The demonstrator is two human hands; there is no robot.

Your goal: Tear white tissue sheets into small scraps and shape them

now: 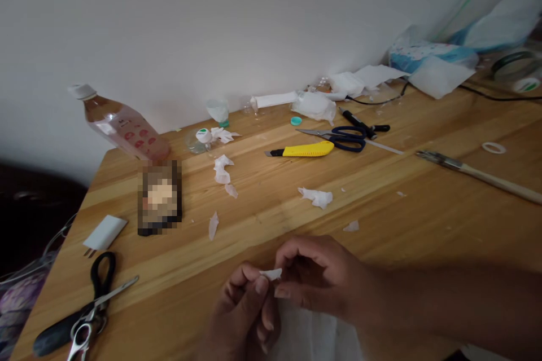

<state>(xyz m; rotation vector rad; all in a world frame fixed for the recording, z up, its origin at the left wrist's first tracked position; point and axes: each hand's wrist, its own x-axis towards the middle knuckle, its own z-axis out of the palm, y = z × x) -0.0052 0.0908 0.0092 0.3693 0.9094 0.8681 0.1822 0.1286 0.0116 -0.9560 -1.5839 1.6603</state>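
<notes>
Both my hands meet near the front edge of the wooden table [381, 220]. My left hand [243, 316] and my right hand [315, 279] each pinch the same small white scrap of tissue [271, 274] between thumb and fingertips. Below the hands lies a white sheet of tissue [313, 335], partly hidden by them. Torn white scraps lie scattered further back, among them a crumpled piece [317, 197] and another [222, 169].
A yellow utility knife [302, 150] and blue-handled scissors [342, 138] lie mid-table. Black-handled scissors [91, 299] rest at the front left. A pink drink bottle [122, 127] stands tilted at the back left by the wall. A long tool with a wooden handle [478, 175] lies at the right.
</notes>
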